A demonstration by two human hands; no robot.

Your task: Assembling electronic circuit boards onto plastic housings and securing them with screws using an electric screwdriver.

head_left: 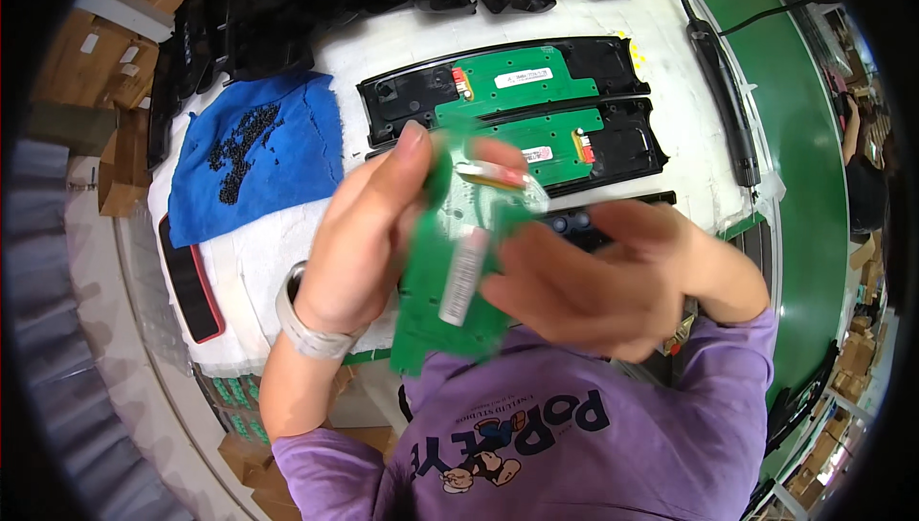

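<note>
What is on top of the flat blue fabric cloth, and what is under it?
Tiny black loose parts lie on the cloth. White table covering shows beside it; anything directly beneath is hidden.

Held green board (418, 325) bears 1 white barcode label (463, 275); print blurred. Towards 1 o'clock, the far green board (531, 96) and near green board (563, 128) each carry 1 white label, characters illegible. Towards 5 o'clock, the purple top (622, 454) displays legible dark lettering (586, 414).
</note>
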